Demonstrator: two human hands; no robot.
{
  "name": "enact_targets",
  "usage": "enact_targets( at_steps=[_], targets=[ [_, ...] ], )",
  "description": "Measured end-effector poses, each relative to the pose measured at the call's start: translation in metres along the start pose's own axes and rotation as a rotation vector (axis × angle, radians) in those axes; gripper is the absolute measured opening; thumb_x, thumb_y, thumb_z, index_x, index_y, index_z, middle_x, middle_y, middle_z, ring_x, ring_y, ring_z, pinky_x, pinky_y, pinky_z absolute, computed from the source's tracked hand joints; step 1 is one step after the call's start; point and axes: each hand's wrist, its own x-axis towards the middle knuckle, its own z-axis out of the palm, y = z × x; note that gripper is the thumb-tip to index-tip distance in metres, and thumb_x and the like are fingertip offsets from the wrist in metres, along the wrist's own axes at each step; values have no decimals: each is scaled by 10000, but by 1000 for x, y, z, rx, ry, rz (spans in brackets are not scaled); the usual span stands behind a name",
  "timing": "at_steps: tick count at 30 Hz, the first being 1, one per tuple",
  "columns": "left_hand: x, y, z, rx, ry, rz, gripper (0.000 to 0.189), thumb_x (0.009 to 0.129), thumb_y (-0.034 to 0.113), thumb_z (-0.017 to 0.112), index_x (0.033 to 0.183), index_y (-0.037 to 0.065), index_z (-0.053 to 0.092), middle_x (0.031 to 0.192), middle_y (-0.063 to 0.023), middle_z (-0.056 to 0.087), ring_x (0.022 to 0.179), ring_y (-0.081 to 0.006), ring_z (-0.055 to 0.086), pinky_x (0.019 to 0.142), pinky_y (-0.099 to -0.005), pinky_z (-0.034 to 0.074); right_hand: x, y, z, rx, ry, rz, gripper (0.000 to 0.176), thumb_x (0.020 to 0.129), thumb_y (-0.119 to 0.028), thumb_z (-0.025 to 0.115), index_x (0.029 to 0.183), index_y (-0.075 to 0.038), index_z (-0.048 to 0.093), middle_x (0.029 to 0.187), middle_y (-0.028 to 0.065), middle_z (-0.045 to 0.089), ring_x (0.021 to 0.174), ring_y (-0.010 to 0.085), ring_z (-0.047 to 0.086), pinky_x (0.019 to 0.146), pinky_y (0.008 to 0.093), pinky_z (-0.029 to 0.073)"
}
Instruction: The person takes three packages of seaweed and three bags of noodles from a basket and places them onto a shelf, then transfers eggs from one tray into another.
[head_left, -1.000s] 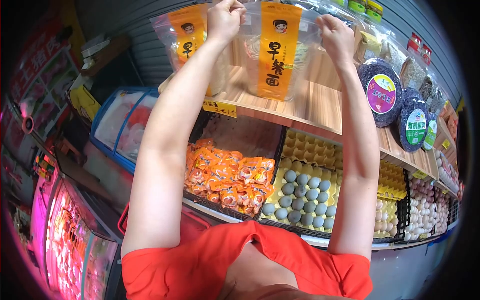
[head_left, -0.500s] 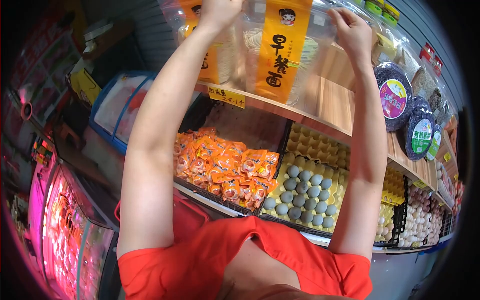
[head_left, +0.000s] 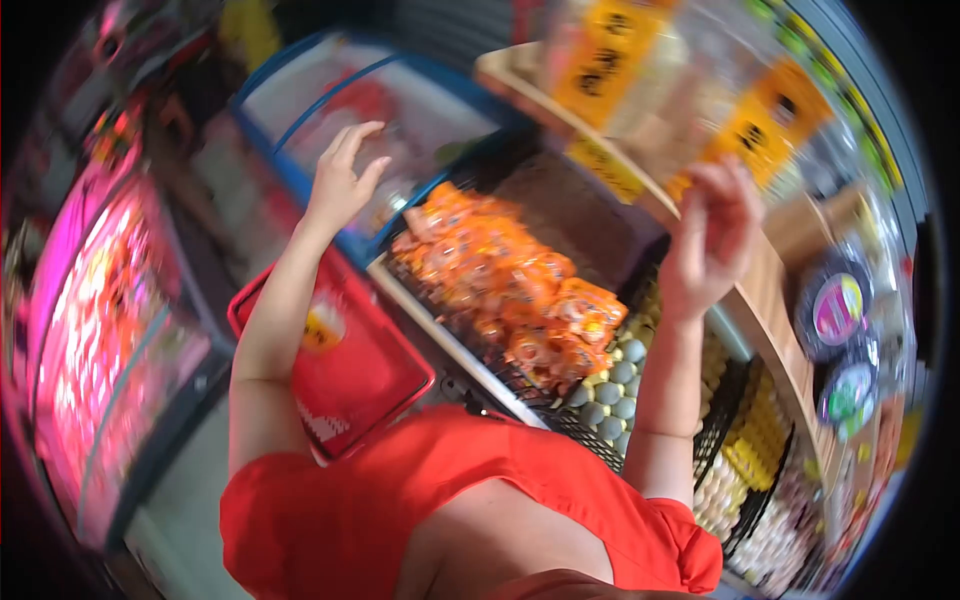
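My left hand (head_left: 343,180) is raised with thumb and fingers apart and nothing in it, in front of a blue-framed case (head_left: 392,75) with a clear lid. Blurred by motion, my right hand (head_left: 712,235) is up by the shelf edge, its fingers loosely bent and apart, with no object showing in it. Just behind it on the wooden shelf (head_left: 790,235) stands an orange-and-clear noodle bag (head_left: 770,125), and a second noodle bag (head_left: 607,62) is to its left. Orange-wrapped snack packets (head_left: 500,275) fill a black crate between my arms.
A red tray (head_left: 365,370) lies beside my left forearm. Grey-green eggs (head_left: 610,395) and white eggs (head_left: 720,490) sit in crates below the shelf. Dark round packages (head_left: 835,310) are at the right. A pink-lit display case (head_left: 110,350) stands at the left.
Both hands have come away from the noodle bag and moved lower and apart. The bag now stands on the shelf. My view has turned left, bringing the red tray and blue-framed case further in.
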Motion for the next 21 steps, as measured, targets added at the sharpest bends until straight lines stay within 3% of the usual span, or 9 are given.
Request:
enact_targets(
  at_steps=[1,3,4,6,8,11,12,16,21],
  targets=[
    [-33,-29,-17,38,12,-124,389,756,65,661,1123,25,541,1072,-148,574,1015,-294,565,857,-349,455,-24,-1,22,85,-207,115,338,862,46,527,1193,1,479,1001,89,608,902,133,571,787,245,450],
    [-106,-79,-56,195,10,-296,405,759,79,661,1137,19,528,1070,-175,568,995,-323,567,833,-354,465,-64,-6,79,100,-578,314,184,858,1,559,1036,6,604,950,72,626,809,125,593,736,243,473],
    [-141,-99,-75,228,9,-409,415,753,86,665,1139,18,526,1074,-179,565,1006,-333,559,839,-361,460,-84,-5,109,121,-755,213,174,844,-5,570,1009,6,621,915,76,635,798,127,609,715,243,480],
    [-205,-125,-109,414,-29,-600,458,745,107,682,1159,3,516,1094,-185,567,1048,-322,554,892,-367,441,-148,-1,167,327,-893,440,186,834,-7,576,1015,7,618,866,87,639,794,148,620,701,266,486],
    [-258,-139,-127,463,-32,-753,496,722,115,703,1166,-1,515,1103,-200,560,1049,-336,550,903,-372,437,-202,9,214,409,-1167,642,289,834,-15,586,1122,8,567,1005,85,621,808,137,613,714,250,488],
    [-306,-140,-136,438,-117,-943,518,689,121,718,1147,-10,514,1095,-211,557,1056,-363,526,905,-394,436,-282,28,275,401,-1290,736,422,807,-47,619,1213,-16,507,1099,133,592,920,214,611,801,294,489],
    [-316,-143,-132,444,-163,-978,540,679,110,720,1157,-18,505,1095,-216,557,1066,-366,519,914,-397,432,-304,34,291,268,-1326,610,478,793,-66,632,1245,-28,479,1159,159,557,1012,259,569,874,326,458],
    [-365,-174,-107,513,-349,-896,541,643,47,679,1156,-5,515,1063,-207,572,1039,-352,538,907,-399,432,-353,40,342,-17,-1486,502,604,760,-112,664,1307,-55,414,1317,199,437,1224,349,408,1042,392,333],
    [-391,-189,-83,654,-484,-903,286,717,100,656,988,40,584,959,-152,604,906,-323,588,788,-413,464,-394,46,372,-105,-1609,432,469,784,-109,581,1246,-87,504,1247,163,511,1139,351,480,1003,417,368]
  ],
)
